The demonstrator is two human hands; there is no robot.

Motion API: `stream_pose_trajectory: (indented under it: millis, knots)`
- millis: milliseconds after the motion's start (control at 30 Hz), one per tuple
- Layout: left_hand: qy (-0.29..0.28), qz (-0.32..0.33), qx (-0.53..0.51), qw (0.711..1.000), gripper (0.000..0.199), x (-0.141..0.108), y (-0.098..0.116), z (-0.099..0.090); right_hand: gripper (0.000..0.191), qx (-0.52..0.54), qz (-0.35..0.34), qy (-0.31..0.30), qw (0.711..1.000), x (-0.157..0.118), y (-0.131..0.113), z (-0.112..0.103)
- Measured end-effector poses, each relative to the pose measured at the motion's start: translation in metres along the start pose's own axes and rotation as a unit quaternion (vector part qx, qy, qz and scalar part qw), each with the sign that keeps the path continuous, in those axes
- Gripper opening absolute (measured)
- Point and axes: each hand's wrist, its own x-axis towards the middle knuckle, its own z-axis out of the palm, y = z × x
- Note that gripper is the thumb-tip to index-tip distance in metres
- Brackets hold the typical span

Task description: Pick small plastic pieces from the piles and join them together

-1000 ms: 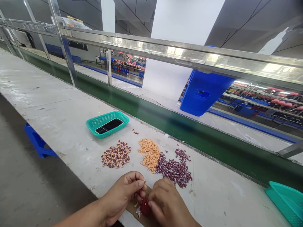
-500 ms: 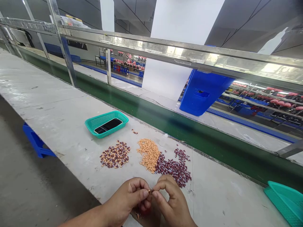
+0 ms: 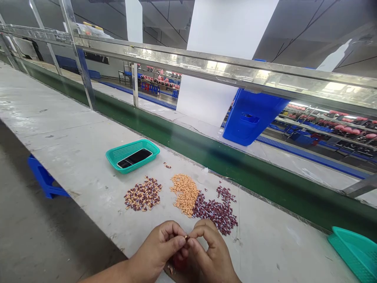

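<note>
"What have the hands got?"

"The left hand [image 3: 156, 245] and right hand [image 3: 212, 251] are close together, fingertips meeting on a tiny brownish piece [image 3: 187, 238]. It's too small to make out in detail."

"Anything under them?"

"A glossy red lump [image 3: 179, 262], partly hidden by the fingers, sits just below them on a brown cardboard sheet [image 3: 173, 275]. That sheet lies at the near edge of the white table [image 3: 73, 129], and the left forearm [image 3: 108, 273] crosses that edge."

"And just ahead?"

"Three heaps of small pieces, close to the hands. A peach-orange heap [image 3: 185, 195] touches a dark red speckled heap [image 3: 213, 214], with a smaller dark cluster [image 3: 226, 193] just behind. A mixed dark-and-cream heap [image 3: 143, 194] stands apart to the left."

"Farther out?"

"A teal plastic basket [image 3: 119, 159] holds a black phone [image 3: 134, 158], beyond the mixed heap. A teal tray [image 3: 353, 253] sits well off to the right at the table's corner area. Along the far edge runs a green conveyor belt [image 3: 235, 169], then a metal rail [image 3: 224, 65], with a blue crate [image 3: 250, 118] past it. A blue stool [image 3: 44, 182] shows on the floor beyond the near edge."
</note>
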Motion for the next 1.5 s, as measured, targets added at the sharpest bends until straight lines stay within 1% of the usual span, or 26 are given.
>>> stream_pose_trajectory:
  millis: [100,200,300,400,500,567,600,633,667,700,733,767,800,867,900,933,967,1000,1067,1133,1200,1333,1500]
  knots:
    - [0.015,0.004,0.01,1.0,0.034,0.0,0.001,0.003,0.013,-0.003,0.011,-0.005,1.0,-0.001,0.0,0.0]
    - [0.019,0.001,0.028,0.999,0.036,0.0,0.004,0.004,0.014,-0.004,0.008,-0.01,1.0,-0.001,0.001,0.0]
    - [0.018,0.013,0.064,0.998,0.035,0.001,0.003,0.0,0.015,-0.016,-0.009,-0.015,1.0,-0.001,0.002,0.0]
    - [0.013,0.039,0.112,0.993,0.031,0.004,-0.003,-0.006,0.013,-0.058,-0.041,-0.03,0.997,-0.002,0.003,0.001]
    - [0.006,0.072,0.177,0.982,0.026,0.008,-0.008,-0.012,0.012,-0.097,-0.058,-0.052,0.992,-0.002,0.004,-0.002]
    - [-0.001,0.089,0.23,0.969,0.023,0.011,-0.005,-0.016,0.009,-0.098,-0.043,-0.055,0.993,0.001,0.008,-0.01]
    - [0.0,0.096,0.266,0.959,0.022,0.012,-0.001,-0.019,0.009,-0.096,-0.024,-0.047,0.994,0.004,0.011,-0.017]
    - [0.005,0.104,0.313,0.944,0.02,0.014,0.005,-0.022,0.014,-0.094,0.003,-0.023,0.995,0.007,0.016,-0.025]
    - [0.014,0.112,0.367,0.923,0.017,0.016,0.012,-0.027,0.02,-0.101,0.046,0.002,0.994,0.011,0.021,-0.034]
    - [0.03,0.123,0.434,0.892,0.015,0.017,0.02,-0.034,0.022,-0.118,0.088,0.034,0.989,0.014,0.026,-0.043]
    - [0.039,0.139,0.502,0.853,0.014,0.019,0.028,-0.041,0.021,-0.143,0.112,0.053,0.982,0.018,0.032,-0.051]
    - [0.047,0.15,0.563,0.812,0.015,0.021,0.035,-0.05,0.018,-0.171,0.117,0.042,0.977,0.021,0.037,-0.057]
    - [0.055,0.157,0.618,0.768,0.018,0.023,0.043,-0.058,0.014,-0.198,0.116,0.017,0.973,0.023,0.042,-0.061]
    - [0.068,0.181,0.705,0.682,0.023,0.026,0.054,-0.075,0.01,-0.248,0.098,-0.048,0.963,0.025,0.047,-0.063]
    - [0.074,0.186,0.737,0.645,0.024,0.027,0.058,-0.081,0.012,-0.268,0.088,-0.076,0.956,0.024,0.049,-0.06]
    - [0.079,0.191,0.762,0.614,0.026,0.028,0.061,-0.086,0.013,-0.288,0.08,-0.097,0.949,0.024,0.049,-0.057]
    - [0.083,0.192,0.78,0.59,0.027,0.029,0.064,-0.09,0.015,-0.307,0.075,-0.111,0.942,0.023,0.048,-0.053]
    - [0.086,0.19,0.792,0.573,0.027,0.03,0.067,-0.092,0.015,-0.326,0.073,-0.12,0.935,0.022,0.047,-0.049]
    - [0.084,0.185,0.805,0.558,0.026,0.032,0.07,-0.091,0.015,-0.362,0.073,-0.133,0.92,0.021,0.045,-0.042]
    - [0.069,0.187,0.808,0.555,0.022,0.036,0.072,-0.086,0.014,-0.389,0.072,-0.143,0.907,0.02,0.044,-0.038]
    - [0.043,0.199,0.81,0.549,0.019,0.041,0.072,-0.078,0.014,-0.403,0.069,-0.15,0.9,0.019,0.043,-0.037]
    - [-0.008,0.217,0.819,0.531,0.018,0.056,0.066,-0.059,0.013,-0.412,0.064,-0.154,0.896,0.019,0.042,-0.036]
    - [-0.03,0.211,0.83,0.515,0.018,0.074,0.058,-0.043,0.017,-0.417,0.055,-0.155,0.894,0.018,0.041,-0.035]
